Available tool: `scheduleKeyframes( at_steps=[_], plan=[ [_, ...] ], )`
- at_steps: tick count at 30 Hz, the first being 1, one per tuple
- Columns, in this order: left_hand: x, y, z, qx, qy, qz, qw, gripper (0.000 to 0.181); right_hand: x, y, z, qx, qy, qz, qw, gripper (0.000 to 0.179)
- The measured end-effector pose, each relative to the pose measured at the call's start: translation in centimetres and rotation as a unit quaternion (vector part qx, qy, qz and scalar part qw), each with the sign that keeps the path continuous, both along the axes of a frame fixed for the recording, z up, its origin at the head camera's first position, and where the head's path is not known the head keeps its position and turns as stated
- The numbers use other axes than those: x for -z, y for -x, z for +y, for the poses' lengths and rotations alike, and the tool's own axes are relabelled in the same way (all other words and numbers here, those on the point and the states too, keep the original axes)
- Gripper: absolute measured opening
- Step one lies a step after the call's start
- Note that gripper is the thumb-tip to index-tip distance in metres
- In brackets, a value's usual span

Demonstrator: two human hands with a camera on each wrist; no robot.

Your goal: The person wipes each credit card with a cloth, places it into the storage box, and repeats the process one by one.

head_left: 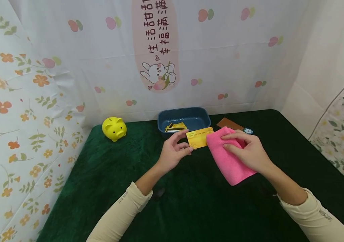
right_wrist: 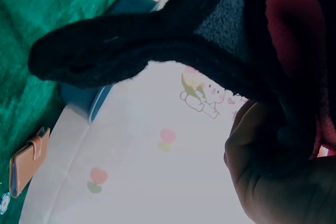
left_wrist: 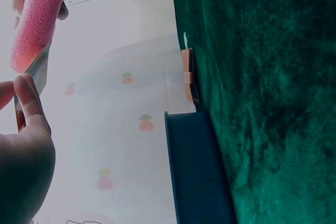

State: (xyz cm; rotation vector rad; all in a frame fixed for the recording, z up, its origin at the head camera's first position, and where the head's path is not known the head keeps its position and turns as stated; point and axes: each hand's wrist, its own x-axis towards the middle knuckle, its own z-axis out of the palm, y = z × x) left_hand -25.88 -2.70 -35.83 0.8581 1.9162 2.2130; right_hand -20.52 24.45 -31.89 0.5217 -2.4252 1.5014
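Note:
Held up over the table is a yellow bank card (head_left: 197,138), its left edge pinched between the fingers and thumb of my left hand (head_left: 174,150). My right hand (head_left: 248,150) grips a pink cloth (head_left: 227,161), and the cloth's upper left corner meets the card's right end. In the left wrist view the card (left_wrist: 38,69) appears nearly edge-on, with the pink cloth (left_wrist: 44,11) against its far end. Dark folds of the cloth (right_wrist: 94,48) fill much of the right wrist view and hide most of the right fingers.
A blue bin (head_left: 184,112) at the back holds several yellow cards (head_left: 175,127). Right of it lie a brown wallet (head_left: 229,123) and a poker chip (head_left: 248,131). A yellow piggy bank (head_left: 114,129) stands back left on the green tablecloth (head_left: 114,168). Patterned curtains enclose the table.

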Motion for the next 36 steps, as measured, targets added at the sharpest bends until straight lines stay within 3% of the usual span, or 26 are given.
scheduleKeyframes(
  at_steps=[12,21,28,36],
  plan=[
    [0.4,0.5,-0.7,-0.01,-0.021,-0.014,0.9996,0.054,-0.4,0.7,0.5,0.019,-0.003,0.004,0.9998,0.025],
    [0.3,0.5,-1.1,-0.005,-0.06,-0.053,0.9968,0.053,-0.7,1.1,1.1,0.038,-0.007,0.009,0.9992,0.026],
    [0.3,0.4,-1.0,0.016,-0.04,-0.072,0.9965,0.059,-0.6,1.1,1.3,0.029,-0.004,-0.001,0.9996,0.026],
    [0.8,0.8,-0.8,0.002,-0.015,-0.062,0.9979,0.046,-0.3,1.1,1.6,0.032,-0.01,-0.006,0.9994,0.027]
  ],
)
